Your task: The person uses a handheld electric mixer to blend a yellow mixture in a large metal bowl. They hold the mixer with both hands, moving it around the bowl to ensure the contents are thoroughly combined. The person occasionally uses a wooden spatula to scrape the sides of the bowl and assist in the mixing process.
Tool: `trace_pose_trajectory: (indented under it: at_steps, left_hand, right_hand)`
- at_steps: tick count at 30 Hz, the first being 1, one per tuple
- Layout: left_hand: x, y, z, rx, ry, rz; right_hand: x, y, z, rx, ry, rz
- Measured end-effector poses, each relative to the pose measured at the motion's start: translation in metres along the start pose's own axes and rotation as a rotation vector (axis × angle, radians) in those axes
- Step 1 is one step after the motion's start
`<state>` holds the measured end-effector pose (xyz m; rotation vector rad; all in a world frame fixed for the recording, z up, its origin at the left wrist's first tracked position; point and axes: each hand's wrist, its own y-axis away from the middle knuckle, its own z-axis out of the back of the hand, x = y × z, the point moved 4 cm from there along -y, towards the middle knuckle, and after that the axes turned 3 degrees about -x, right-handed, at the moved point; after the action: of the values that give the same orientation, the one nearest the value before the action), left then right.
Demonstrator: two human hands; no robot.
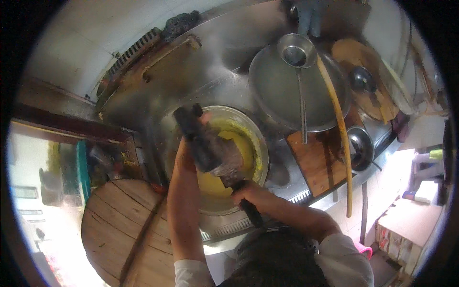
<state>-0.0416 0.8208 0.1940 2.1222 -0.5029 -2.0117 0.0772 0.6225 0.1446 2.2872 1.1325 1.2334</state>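
Observation:
Both my hands hold a dark, bulky power tool, apparently a handheld electric mixer (203,143), over a wide metal pot (264,160) of thick yellow mixture (244,143). My right hand (252,193) is wrapped around the black grip at the tool's near end. At its far end my left hand (205,118) is closed, largely hidden behind the black housing. The tool's lower end is out of sight, so I cannot tell how deep it reaches. Yellow residue coats the pot's inner right wall.
To the right stands a large round metal pan (267,91) with a long-handled ladle (295,50) and a wooden stick (338,115) across it. Nearby are a wooden board (318,162), a metal bowl (361,148) and a round board (349,50). A round wooden lid (119,225) lies at left.

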Motion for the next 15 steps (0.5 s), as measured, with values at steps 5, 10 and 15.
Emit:
trace_pose_trajectory:
  at_steps: [5,10,15]
  left_hand:
    - [-0.001,0.010,0.044,-0.129,-0.166,-0.079]
    - [-0.076,0.109,0.047,-0.402,-0.277,-0.453]
    - [-0.131,0.197,-0.034,-0.173,-0.511,-0.714]
  right_hand:
    - [-0.006,0.012,0.000,0.021,-0.175,-0.089]
    - [-0.012,-0.004,0.013,0.045,-0.167,-0.047]
    - [-0.021,-0.037,-0.018,0.143,-0.119,0.020]
